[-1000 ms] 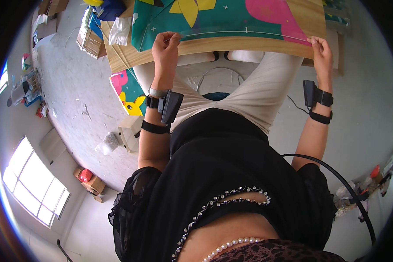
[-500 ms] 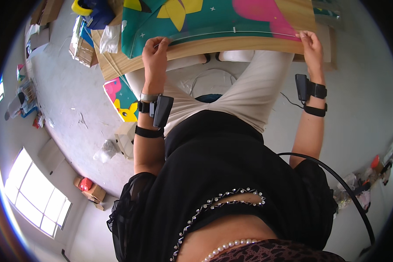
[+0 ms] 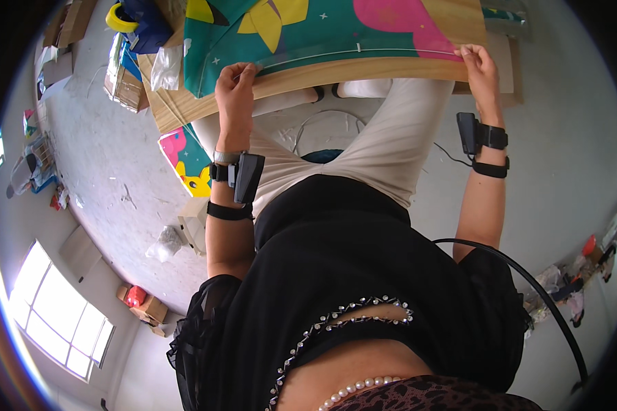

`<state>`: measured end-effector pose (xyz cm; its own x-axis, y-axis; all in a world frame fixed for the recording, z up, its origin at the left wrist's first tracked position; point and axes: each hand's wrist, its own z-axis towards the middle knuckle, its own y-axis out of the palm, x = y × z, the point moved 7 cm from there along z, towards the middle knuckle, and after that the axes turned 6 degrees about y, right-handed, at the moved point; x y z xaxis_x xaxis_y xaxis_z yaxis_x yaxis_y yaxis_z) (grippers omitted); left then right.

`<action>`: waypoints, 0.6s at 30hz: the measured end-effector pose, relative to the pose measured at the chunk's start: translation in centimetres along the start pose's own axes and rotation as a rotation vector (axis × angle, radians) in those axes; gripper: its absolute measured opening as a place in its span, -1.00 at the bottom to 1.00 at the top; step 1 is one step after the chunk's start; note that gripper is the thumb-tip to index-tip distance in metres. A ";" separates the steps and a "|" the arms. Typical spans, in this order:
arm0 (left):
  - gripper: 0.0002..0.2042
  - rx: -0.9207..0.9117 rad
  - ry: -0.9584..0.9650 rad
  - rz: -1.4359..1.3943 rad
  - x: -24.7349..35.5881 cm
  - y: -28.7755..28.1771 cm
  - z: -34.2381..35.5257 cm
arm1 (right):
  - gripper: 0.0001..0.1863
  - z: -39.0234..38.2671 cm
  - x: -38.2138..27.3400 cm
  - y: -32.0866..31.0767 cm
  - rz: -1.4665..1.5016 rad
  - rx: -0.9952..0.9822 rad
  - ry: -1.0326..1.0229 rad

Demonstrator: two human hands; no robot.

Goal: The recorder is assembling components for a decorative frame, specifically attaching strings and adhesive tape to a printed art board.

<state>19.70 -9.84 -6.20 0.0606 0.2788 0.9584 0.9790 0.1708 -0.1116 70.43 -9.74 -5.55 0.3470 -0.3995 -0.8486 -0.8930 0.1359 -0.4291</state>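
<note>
A green printed sheet (image 3: 308,40) with yellow and pink shapes lies on the wooden tabletop (image 3: 363,68). Along its near edge runs a thin white cord (image 3: 404,49), nearly straight, with a small white piece at its middle. My left hand (image 3: 236,89) is closed in a pinch at the cord's left end, by the sheet's near left part. At the other end, my right hand (image 3: 482,72) pinches the cord near the pink shape, above the table's front edge. The exact grip between the fingertips is too small to make out.
A roll of yellow tape (image 3: 121,19) rests on a dark blue object at the far left, near crumpled clear plastic (image 3: 166,68). Another printed piece (image 3: 185,161) sits below the table's left side. My legs are under the table. A black cable (image 3: 528,274) passes my right arm.
The whole view has shifted slightly, so the table and both hands appear a little further left. Both hands keep their pinch on the cord's ends.
</note>
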 end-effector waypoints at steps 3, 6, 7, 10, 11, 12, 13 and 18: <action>-0.82 0.001 0.007 0.026 0.3 0.1 0.1 | -0.76 0.3 0.5 -0.3 0.011 -0.004 -0.023; -0.81 0.011 -0.026 0.025 0.5 0.3 -0.3 | -0.74 0.5 0.8 -0.3 0.027 -0.019 -0.028; -0.82 0.012 -0.036 0.021 0.4 0.4 -0.2 | -0.74 0.3 0.6 -0.3 0.022 -0.018 -0.023; -0.84 0.011 -0.034 0.019 0.6 0.4 -0.2 | -0.74 0.1 0.3 -0.2 0.008 -0.013 -0.013; -0.84 0.005 -0.021 0.018 0.7 0.4 -0.2 | -0.74 0.1 0.2 -0.2 0.006 -0.011 -0.012; -0.84 0.006 -0.022 0.019 0.8 0.4 -0.3 | -0.75 0.0 0.2 -0.1 0.003 -0.009 -0.011; -0.85 0.005 -0.028 0.019 0.7 0.3 -0.2 | -0.75 0.1 0.2 -0.1 0.004 -0.011 -0.011; -0.86 0.004 -0.032 -0.002 0.8 0.6 -0.2 | -0.76 -0.2 -0.1 -0.3 -0.009 -0.008 -0.003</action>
<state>20.41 -9.73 -5.41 0.0528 0.3086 0.9497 0.9783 0.1750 -0.1112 70.61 -9.89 -5.25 0.3562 -0.3981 -0.8454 -0.8918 0.1252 -0.4347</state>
